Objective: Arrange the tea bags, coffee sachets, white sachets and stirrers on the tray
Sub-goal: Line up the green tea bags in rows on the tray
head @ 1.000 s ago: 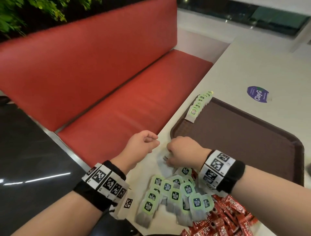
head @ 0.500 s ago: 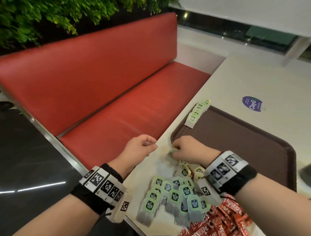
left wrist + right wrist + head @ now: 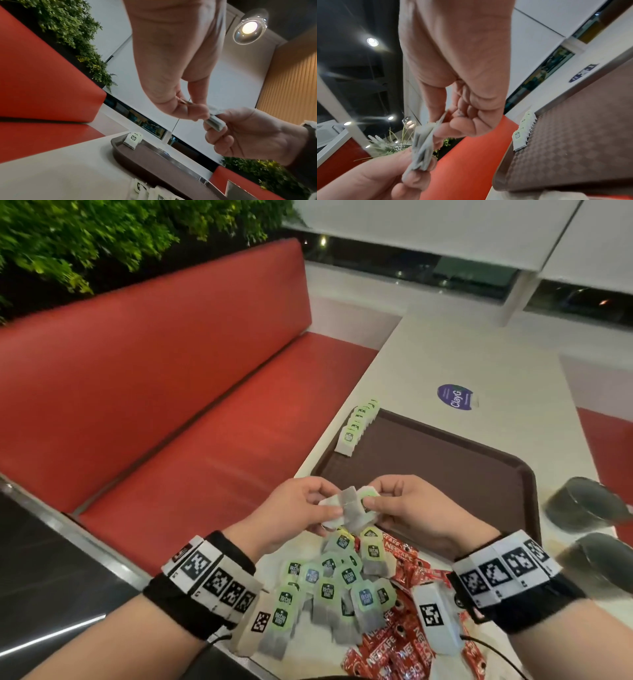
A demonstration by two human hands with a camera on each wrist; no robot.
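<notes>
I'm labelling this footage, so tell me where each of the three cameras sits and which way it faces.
Head: on the person's head, facing down at the left hand and right hand, both gripping a small bunch of grey tea bags.
Left wrist: under the left hand, looking up along it.
Right wrist: under the right hand, likewise.
Shared: all show both hands, the bunch and the brown plastic tray.
</notes>
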